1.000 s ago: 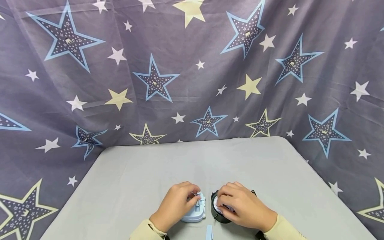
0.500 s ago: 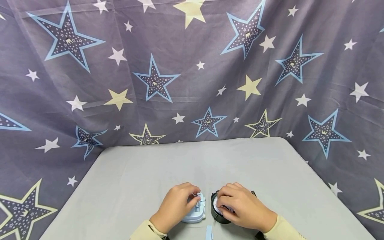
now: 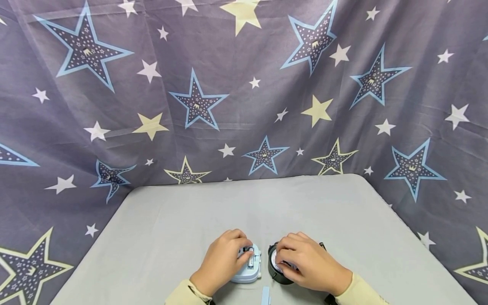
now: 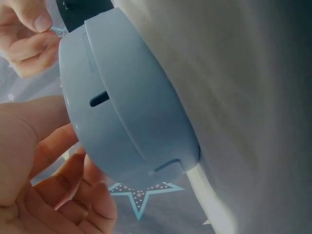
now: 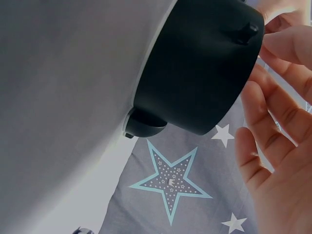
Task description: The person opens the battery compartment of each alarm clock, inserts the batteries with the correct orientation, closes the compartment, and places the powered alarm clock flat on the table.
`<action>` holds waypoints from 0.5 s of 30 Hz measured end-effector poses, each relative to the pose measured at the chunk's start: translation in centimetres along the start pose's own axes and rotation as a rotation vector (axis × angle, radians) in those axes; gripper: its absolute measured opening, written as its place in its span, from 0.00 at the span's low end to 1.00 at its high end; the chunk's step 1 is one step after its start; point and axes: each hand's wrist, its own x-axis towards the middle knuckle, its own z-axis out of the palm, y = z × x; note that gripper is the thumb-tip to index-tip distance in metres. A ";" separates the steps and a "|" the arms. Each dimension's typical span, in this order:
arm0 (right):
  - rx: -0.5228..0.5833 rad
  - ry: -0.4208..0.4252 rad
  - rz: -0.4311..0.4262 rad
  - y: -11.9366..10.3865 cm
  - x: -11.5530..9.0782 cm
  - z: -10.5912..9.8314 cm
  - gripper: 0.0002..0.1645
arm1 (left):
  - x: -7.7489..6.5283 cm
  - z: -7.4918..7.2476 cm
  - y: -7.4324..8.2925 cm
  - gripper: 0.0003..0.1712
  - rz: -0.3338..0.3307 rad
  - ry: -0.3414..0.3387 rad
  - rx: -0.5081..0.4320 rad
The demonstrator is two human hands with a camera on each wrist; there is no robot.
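In the head view a light blue rounded device (image 3: pixel 245 275) lies on the table with a slot on its upper face. A narrow whitish piece (image 3: pixel 250 262) shows in the slot. My left hand (image 3: pixel 225 257) bends over it, thumb and forefinger around a small dark part (image 3: pixel 245 249), mostly hidden. On its right stands a dark green round device (image 3: pixel 277 274) with a whitish inner face. My right hand (image 3: pixel 306 259) curls over its top, thumb and fingers at the inner face; the fingertips' contact is partly hidden. The right wrist view shows the dark wall (image 5: pixel 195 68) beside the right fingers.
A flat light blue strip (image 3: pixel 265 295) lies at the near edge, between the two devices. The pale grey table (image 3: pixel 213 207) reaches back to a purple-grey curtain (image 3: pixel 244 84) printed with stars, which also closes off both sides.
My left forefinger and thumb have shifted slightly at the slot. A dark part and a whitish piece now show where a pale blue part was seen. The right hand has stayed still.
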 end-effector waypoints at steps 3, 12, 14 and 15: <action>-0.002 0.003 -0.004 0.0 0.0 0.0 0.09 | 0.0 0.0 0.0 0.09 -0.015 -0.019 0.003; -0.006 -0.004 -0.004 0.1 -0.1 0.1 0.09 | 0.0 0.1 -0.1 0.09 -0.014 -0.025 0.005; -0.006 -0.007 -0.004 0.1 -0.1 0.0 0.09 | 0.0 0.0 -0.1 0.09 -0.014 -0.029 -0.005; -0.006 -0.008 -0.004 0.1 0.0 0.0 0.09 | 0.1 0.0 -0.1 0.09 -0.015 -0.033 -0.009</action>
